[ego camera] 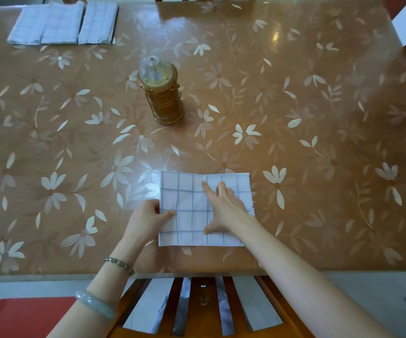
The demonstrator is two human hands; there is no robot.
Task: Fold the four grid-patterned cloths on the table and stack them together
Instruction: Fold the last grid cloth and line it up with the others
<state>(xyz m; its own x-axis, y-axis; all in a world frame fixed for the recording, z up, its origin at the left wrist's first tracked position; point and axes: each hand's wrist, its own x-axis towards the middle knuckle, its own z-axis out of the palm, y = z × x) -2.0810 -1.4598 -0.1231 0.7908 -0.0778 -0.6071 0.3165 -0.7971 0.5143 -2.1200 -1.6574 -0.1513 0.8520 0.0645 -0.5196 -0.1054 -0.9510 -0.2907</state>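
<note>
A white cloth with a grey grid point(192, 203) lies folded into a rectangle near the table's front edge. My left hand point(148, 217) pinches its left edge, thumb on top of the fabric. My right hand point(224, 206) lies flat on the cloth's right half, fingers straight and spread, pressing it down. Folded grid cloths point(48, 24) lie side by side at the far left corner of the table, with another folded one point(98, 23) just to their right.
A gold lantern with a clear domed top point(161, 92) stands upright in the middle of the table point(319, 118), beyond the cloth. A wooden slatted chair back point(202, 306) is directly below the front edge. Other chairs stand at the far and right sides.
</note>
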